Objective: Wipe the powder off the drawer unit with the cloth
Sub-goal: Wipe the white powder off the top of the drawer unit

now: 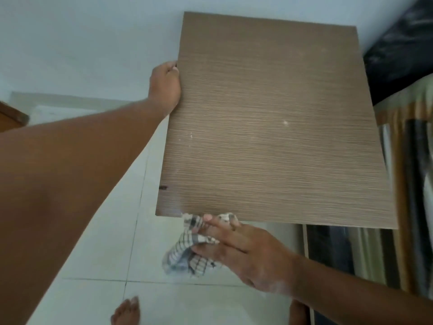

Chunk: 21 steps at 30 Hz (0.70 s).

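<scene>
Pale floor tiles (98, 231) surround a wood-grain drawer unit (276, 127). Left hand (165, 87) grips its left edge, likely steadying it. Right hand (243, 252) clutches the checked cloth (189, 256) at the front edge, near leftover powder specks (285, 122).

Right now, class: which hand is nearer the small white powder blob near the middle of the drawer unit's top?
Right. The right hand, holding the cloth, is at the near edge below the powder blob; the left hand grips the far left edge.

Pale wall (82, 38), white tiled floor (98, 242) with dark grout lines, striped fabric (403, 184) at right
</scene>
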### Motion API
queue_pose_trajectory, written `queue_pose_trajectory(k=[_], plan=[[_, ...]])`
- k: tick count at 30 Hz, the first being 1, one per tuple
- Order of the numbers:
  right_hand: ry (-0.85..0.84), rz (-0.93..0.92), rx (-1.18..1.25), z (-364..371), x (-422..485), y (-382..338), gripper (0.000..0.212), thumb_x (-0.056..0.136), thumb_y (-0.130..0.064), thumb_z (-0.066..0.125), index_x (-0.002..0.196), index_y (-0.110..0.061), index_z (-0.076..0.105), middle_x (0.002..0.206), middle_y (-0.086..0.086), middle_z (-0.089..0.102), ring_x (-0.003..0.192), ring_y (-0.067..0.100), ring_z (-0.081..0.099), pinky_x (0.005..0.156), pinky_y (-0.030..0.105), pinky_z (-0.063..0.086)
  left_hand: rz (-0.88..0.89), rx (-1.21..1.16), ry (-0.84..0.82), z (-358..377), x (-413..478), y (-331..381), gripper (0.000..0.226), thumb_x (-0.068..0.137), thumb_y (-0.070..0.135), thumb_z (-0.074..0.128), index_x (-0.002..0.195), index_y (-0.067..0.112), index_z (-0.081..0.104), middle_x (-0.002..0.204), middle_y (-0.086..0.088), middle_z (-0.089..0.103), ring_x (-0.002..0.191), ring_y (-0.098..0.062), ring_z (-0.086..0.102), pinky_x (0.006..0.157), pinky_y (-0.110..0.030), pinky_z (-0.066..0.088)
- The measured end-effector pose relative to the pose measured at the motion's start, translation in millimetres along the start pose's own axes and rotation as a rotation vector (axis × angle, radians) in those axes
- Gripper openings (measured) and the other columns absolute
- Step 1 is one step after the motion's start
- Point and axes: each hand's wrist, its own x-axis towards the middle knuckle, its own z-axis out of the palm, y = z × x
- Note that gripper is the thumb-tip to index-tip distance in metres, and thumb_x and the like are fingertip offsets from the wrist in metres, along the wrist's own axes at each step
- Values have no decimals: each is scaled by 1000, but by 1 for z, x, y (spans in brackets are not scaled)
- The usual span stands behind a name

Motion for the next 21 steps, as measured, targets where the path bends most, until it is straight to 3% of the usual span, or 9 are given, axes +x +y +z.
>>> queue_pose_trajectory(k=[2, 4, 7, 12, 14, 17, 21], plan=[[175, 107, 29, -25, 35, 18, 36, 108, -19, 35, 143, -20, 44, 152, 8, 43, 144, 28, 41, 92, 41, 58, -16, -19, -17, 4, 1, -7, 42, 92, 23, 36, 106, 19, 76, 107, -2, 76, 104, -20, 69, 98, -43, 54], [294, 256, -8, -51, 68, 50, 48, 100, -14, 52, 146, -22, 43, 153, 12, 42, 138, 33, 48, 87, 38, 59, -38, -6, -8, 5, -5, 0, 43, 99, 24, 34, 117, 16, 72, 114, -5, 74, 109, -23, 67, 100, -39, 52], [441, 536, -49, -88, 120, 111, 56, 98, -8, 56, 148, -27, 45, 152, 15, 47, 134, 32, 51, 102, 41, 52, -11, 46, 41, 11, 1, 0, 39, 103, 18, 38, 125, 11, 68, 122, -8, 72, 116, -24, 64, 98, -30, 47], [715, 785, -37, -127, 190, 221, 47, 100, -14, 49, 146, -21, 49, 144, 7, 54, 133, 23, 50, 115, 37, 39, 14, 45, 72, 15, 8, -6, 42, 105, 13, 34, 132, 16, 66, 127, -4, 70, 117, -20, 62, 94, -21, 43], [643, 934, -81, -135, 208, 263, 50, 104, -25, 43, 153, -22, 38, 153, 9, 44, 143, 26, 38, 121, 39, 30, 28, 28, 83, 17, 11, -7, 42, 104, 11, 34, 131, 16, 66, 124, -3, 71, 113, -18, 63, 90, -18, 41], [291, 1122, -140, -130, 229, 296, 59, 107, -36, 30, 160, -17, 13, 167, 14, 15, 155, 32, 6, 126, 46, 11, 24, 28, 95, 19, 12, -7, 42, 105, 12, 34, 134, 17, 65, 123, -2, 71, 112, -17, 63, 89, -17, 40], [152, 1057, -243, -116, 265, 287, 59, 108, -36, 27, 161, -19, 9, 167, 16, 9, 155, 33, 1, 126, 51, 9, 18, 18, 106, 19, 13, -7, 42, 106, 12, 34, 137, 17, 62, 127, -2, 70, 115, -18, 63, 92, -17, 40]])
